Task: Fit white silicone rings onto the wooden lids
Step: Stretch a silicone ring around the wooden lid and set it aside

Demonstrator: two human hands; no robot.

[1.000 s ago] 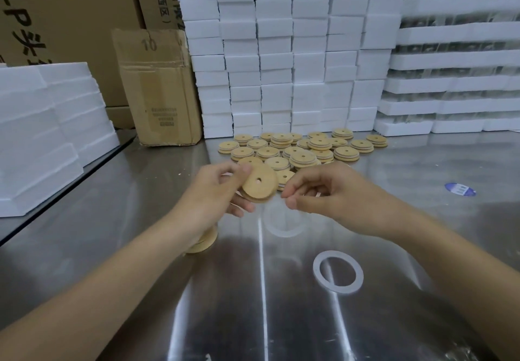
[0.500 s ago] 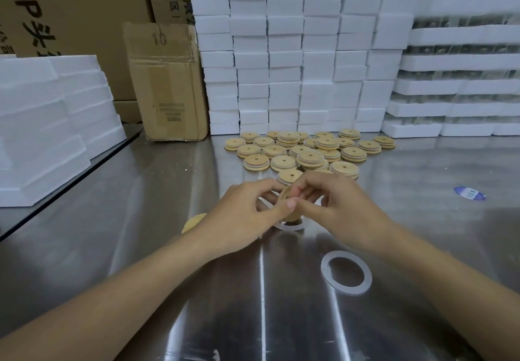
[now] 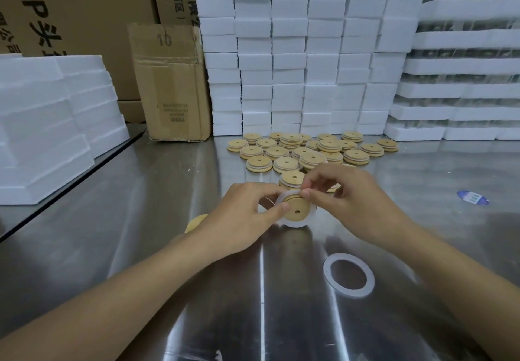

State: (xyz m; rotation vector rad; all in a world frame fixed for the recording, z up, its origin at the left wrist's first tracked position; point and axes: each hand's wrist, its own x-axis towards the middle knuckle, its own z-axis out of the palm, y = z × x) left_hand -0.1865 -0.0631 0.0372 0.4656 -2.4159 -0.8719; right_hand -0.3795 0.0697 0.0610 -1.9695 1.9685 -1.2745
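One head camera, close over the left hand [image 3: 243, 215] and right hand [image 3: 350, 193], looks forward and down across the table [image 3: 118, 220] to its far edge.

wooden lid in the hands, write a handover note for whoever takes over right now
Left hand grips the wooden lid above the steel table; right hand pinches the white ring at the lid's top edge.
Ring is looped round the lid, loose at the bottom, not yet seated.
Spare ring lies flat on the table, nearer the person; pile of lids at the back; another lid peeks out under the left wrist.
Done: cannot tell how many pile lids have rings.
Left: seat this ring, then fit the spare.
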